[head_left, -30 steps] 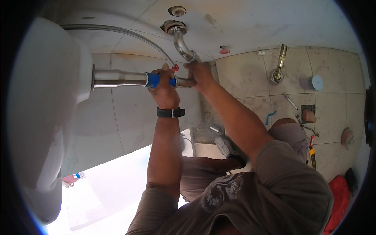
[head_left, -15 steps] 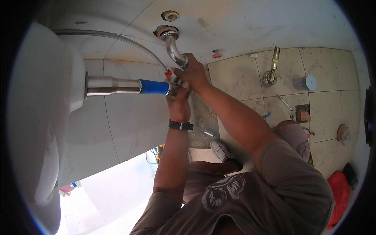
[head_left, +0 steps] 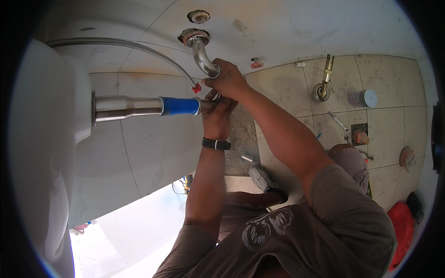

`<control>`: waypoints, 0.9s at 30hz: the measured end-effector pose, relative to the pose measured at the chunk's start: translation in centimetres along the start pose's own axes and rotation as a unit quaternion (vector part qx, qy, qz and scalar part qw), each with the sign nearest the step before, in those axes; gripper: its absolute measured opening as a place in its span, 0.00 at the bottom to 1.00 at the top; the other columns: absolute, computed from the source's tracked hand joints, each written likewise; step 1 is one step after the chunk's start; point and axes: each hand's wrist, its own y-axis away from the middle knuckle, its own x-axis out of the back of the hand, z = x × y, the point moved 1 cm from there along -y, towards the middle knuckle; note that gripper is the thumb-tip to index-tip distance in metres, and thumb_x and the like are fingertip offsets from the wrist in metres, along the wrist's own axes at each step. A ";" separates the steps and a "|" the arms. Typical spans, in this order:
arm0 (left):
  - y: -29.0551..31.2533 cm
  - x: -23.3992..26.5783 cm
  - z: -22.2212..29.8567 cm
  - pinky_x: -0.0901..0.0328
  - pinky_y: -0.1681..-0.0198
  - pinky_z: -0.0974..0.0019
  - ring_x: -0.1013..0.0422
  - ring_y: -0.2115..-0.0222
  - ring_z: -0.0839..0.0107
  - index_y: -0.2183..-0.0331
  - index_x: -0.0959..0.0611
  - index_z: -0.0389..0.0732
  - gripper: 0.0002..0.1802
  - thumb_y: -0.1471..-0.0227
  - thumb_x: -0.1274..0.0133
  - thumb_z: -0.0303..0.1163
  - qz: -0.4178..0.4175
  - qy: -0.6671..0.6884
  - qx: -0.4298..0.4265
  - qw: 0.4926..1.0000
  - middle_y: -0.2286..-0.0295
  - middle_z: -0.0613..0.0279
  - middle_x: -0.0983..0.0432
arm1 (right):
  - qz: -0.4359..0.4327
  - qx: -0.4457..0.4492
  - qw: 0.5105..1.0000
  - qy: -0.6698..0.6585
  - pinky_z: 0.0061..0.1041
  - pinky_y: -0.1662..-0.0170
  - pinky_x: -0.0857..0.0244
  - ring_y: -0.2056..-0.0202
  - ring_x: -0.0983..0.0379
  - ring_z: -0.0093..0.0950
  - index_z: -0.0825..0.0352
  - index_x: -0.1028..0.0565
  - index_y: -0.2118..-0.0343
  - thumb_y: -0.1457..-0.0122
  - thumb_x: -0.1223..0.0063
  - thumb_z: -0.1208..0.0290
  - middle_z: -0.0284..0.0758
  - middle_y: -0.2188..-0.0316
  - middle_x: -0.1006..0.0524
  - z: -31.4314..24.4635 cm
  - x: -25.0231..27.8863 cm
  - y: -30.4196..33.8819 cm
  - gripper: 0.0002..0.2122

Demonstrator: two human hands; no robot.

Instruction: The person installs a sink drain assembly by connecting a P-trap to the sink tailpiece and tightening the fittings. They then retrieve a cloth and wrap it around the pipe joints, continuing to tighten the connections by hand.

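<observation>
The left hand (head_left: 218, 121) has slid off the blue sleeve (head_left: 178, 106) and now wraps the short metal pipe (head_left: 208, 106) just beside it. The right hand (head_left: 230, 79) grips the low end of the bent pipe (head_left: 201, 56) coming from the wall (head_left: 287, 28). So both hands now hold metal, leaving the sleeve bare.

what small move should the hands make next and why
I'd probably shift the right hand slightly to expose the lower end of the bent pipe: the right hand and the left hand cover the space between it and the blue-sleeved pipe, so their alignment can't be judged.
</observation>
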 end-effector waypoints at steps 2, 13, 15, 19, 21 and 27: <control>0.0 -0.2 0.0 0.30 0.45 0.49 0.25 0.51 0.58 0.43 0.35 0.35 0.29 0.44 0.43 0.21 0.006 -0.003 -0.002 1.000 0.49 0.49 0.27 | -0.012 -0.007 1.000 -0.009 0.34 0.57 0.26 0.62 0.18 0.42 0.73 0.24 0.59 0.55 0.30 0.68 0.49 0.66 0.19 0.1 0.1 -0.1 0.22; 0.0 -0.8 -0.1 0.28 0.47 0.51 0.24 0.53 0.59 0.47 0.32 0.33 0.26 0.45 0.43 0.21 0.036 0.000 -0.012 0.999 0.53 0.51 0.25 | -0.036 -0.035 0.995 -0.085 0.31 0.65 0.24 0.69 0.17 0.34 0.73 0.25 0.56 0.52 0.30 0.71 0.46 0.67 0.19 0.0 0.2 -0.1 0.21; -0.1 -0.6 -0.1 0.28 0.48 0.51 0.24 0.55 0.58 0.50 0.29 0.35 0.21 0.45 0.43 0.21 0.041 -0.004 -0.014 0.999 0.55 0.52 0.24 | -0.044 -0.025 0.996 -0.073 0.32 0.61 0.25 0.65 0.17 0.35 0.72 0.25 0.55 0.52 0.29 0.69 0.44 0.66 0.19 0.2 0.2 -0.2 0.23; -0.3 -0.3 -0.3 0.27 0.50 0.49 0.23 0.57 0.58 0.57 0.24 0.39 0.12 0.45 0.44 0.21 0.049 0.009 -0.016 0.999 0.59 0.56 0.22 | -0.098 0.013 0.995 -0.032 0.32 0.52 0.30 0.55 0.21 0.33 0.70 0.26 0.51 0.54 0.27 0.64 0.42 0.61 0.19 0.1 1.4 -0.8 0.28; -0.2 -0.2 -0.5 0.29 0.49 0.45 0.24 0.56 0.58 0.58 0.24 0.41 0.11 0.44 0.43 0.22 0.067 0.000 0.001 0.998 0.58 0.59 0.23 | -0.175 0.009 0.984 -0.020 0.31 0.50 0.32 0.54 0.23 0.31 0.67 0.26 0.50 0.55 0.27 0.65 0.38 0.60 0.20 -0.1 2.5 -1.4 0.28; -0.2 -0.3 -0.7 0.25 0.54 0.48 0.22 0.63 0.59 0.62 0.23 0.38 0.08 0.45 0.45 0.19 0.072 0.015 -0.030 0.997 0.62 0.55 0.23 | -0.364 -0.017 0.931 -0.011 0.27 0.50 0.33 0.54 0.24 0.30 0.66 0.25 0.49 0.57 0.27 0.61 0.37 0.57 0.20 -0.1 3.8 -4.4 0.31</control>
